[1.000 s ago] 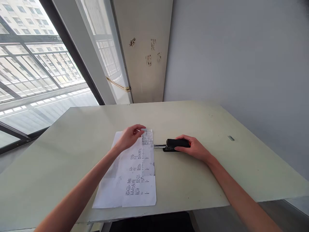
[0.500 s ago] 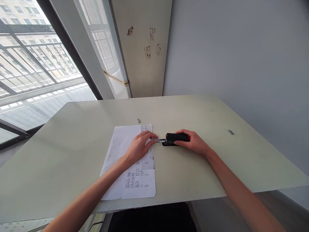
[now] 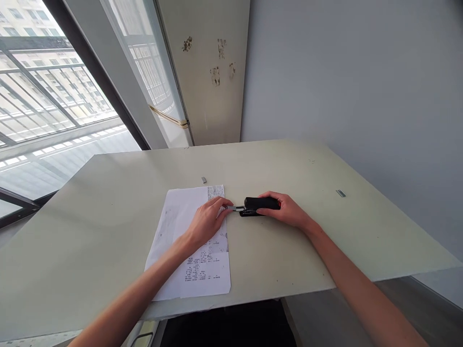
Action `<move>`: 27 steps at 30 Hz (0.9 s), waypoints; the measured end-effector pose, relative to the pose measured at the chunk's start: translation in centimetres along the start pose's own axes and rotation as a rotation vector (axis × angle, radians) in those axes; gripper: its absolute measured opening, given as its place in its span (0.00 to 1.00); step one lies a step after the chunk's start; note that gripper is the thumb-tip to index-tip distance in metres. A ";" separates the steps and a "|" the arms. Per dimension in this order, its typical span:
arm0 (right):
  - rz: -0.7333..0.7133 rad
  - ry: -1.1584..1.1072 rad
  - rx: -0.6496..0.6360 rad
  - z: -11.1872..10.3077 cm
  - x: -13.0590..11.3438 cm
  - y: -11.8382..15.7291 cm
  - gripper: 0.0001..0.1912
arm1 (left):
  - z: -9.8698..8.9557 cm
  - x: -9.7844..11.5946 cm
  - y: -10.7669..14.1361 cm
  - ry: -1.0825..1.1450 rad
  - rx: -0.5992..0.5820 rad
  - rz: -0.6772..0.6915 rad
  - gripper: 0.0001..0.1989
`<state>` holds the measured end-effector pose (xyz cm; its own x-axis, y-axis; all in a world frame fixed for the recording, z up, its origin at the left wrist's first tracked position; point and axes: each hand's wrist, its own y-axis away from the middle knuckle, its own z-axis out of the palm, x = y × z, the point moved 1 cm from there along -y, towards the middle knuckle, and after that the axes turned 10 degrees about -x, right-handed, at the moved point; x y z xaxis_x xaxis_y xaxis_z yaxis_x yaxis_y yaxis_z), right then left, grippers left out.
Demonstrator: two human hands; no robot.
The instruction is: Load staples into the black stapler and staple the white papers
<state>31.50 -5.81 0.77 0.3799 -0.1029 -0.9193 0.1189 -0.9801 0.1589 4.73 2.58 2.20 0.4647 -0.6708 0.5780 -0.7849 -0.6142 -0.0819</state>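
A black stapler [image 3: 262, 203] lies on the table to the right of the sheets, and my right hand [image 3: 285, 208] is wrapped round its right end. From its left end juts a narrow metal rail. My left hand [image 3: 210, 217] pinches a small silver strip of staples [image 3: 231, 208] at this rail, with thumb and fingertips closed together. The fingers hide part of the strip, so how far it sits in the rail I cannot tell. Below my left hand and forearm lie printed paper sheets [image 3: 208, 284], partly covered by them.
One loose staple strip [image 3: 204, 180] lies beyond the papers, and another staple strip [image 3: 340, 193] is at the right. The pale table [image 3: 108, 241] has its front edge close to me. A grey wall [image 3: 343, 72] stands at the right, windows [image 3: 47, 86] at the left.
The whole view has shifted slightly. My left fingers and the silver strip seem a little closer to the stapler; both hands keep their grips.
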 end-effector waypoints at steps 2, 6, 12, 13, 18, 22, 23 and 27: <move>-0.011 -0.003 -0.005 0.0 0.1 -0.1 0.24 | 0.2 -0.1 0.1 0.012 0.016 -0.005 0.13; -0.015 -0.002 0.003 0.0 0.3 -0.2 0.23 | 0.5 -0.3 0.2 0.018 0.021 -0.021 0.12; -0.005 -0.016 -0.009 -0.1 0.4 -0.2 0.24 | 0.6 -0.1 0.0 -0.016 0.008 -0.038 0.12; -0.011 -0.020 -0.011 -0.1 0.4 -0.2 0.24 | 0.6 -0.1 0.0 -0.026 0.004 -0.034 0.13; -0.013 0.001 -0.007 -0.1 0.4 -0.2 0.23 | 0.0 -1.0 0.0 -0.070 0.006 0.015 0.14; -0.005 0.001 -0.010 -0.3 0.4 -0.2 0.25 | -0.9 -2.2 0.4 -0.059 -0.024 0.075 0.13; -0.011 -0.004 -0.016 -0.3 0.4 -0.1 0.25 | -1.0 -2.4 0.5 -0.039 -0.047 0.104 0.13; -0.106 -0.088 -0.017 -0.2 -0.1 0.0 0.24 | -1.0 -2.3 0.8 0.062 -0.121 0.271 0.12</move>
<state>31.67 -5.77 0.99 0.2824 -0.0145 -0.9592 0.1699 -0.9833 0.0649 2.63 4.03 1.63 0.2091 -0.7746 0.5969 -0.9215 -0.3603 -0.1448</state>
